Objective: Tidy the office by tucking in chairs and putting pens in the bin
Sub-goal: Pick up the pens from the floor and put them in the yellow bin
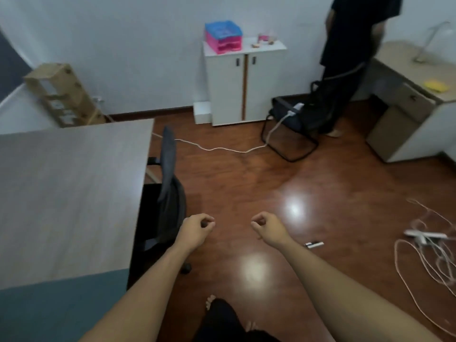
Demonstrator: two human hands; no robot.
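Pink-and-blue tray stack on white cabinet; contents unclear.

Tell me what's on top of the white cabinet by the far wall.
On the white cabinet sit a pink and blue stacked tray organiser and some small blurred items I can't identify. The tray contents are hidden.

I see a glossy brown wood floor carrying most of the room. A pale wood-grain bench fills its left side, top bare. A black office chair stands against the bench's right edge. A small black-and-white pen lies on the floor's right part, near a white power strip amid loose cable toward the right edge.
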